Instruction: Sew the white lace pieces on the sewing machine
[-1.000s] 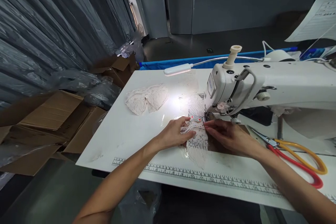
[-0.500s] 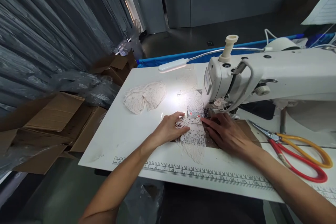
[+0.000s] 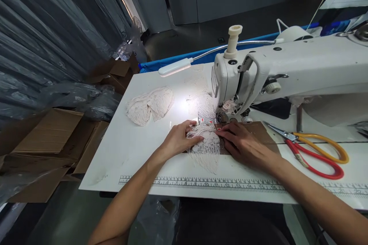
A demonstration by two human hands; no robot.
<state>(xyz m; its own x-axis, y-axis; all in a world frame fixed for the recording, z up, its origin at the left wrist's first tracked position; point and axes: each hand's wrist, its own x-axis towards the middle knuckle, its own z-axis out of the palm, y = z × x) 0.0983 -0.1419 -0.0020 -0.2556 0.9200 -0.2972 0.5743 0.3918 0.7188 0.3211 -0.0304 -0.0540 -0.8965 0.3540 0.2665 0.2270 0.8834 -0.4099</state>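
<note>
White lace (image 3: 209, 142): clamping with left grip (image 3: 176, 139), touching with right grip (image 3: 243, 144), can't tell closure; likely aligning at sewing machine (image 3: 310, 71); next, feed flat.

Numbers 10, 12, 13 and 14 on the ruler (image 3: 212, 184) along the white tabletop (image 3: 138, 149)

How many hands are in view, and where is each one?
2: the left hand is on the left end of the white lace; the right hand is at its right edge, before the sewing machine.
</note>
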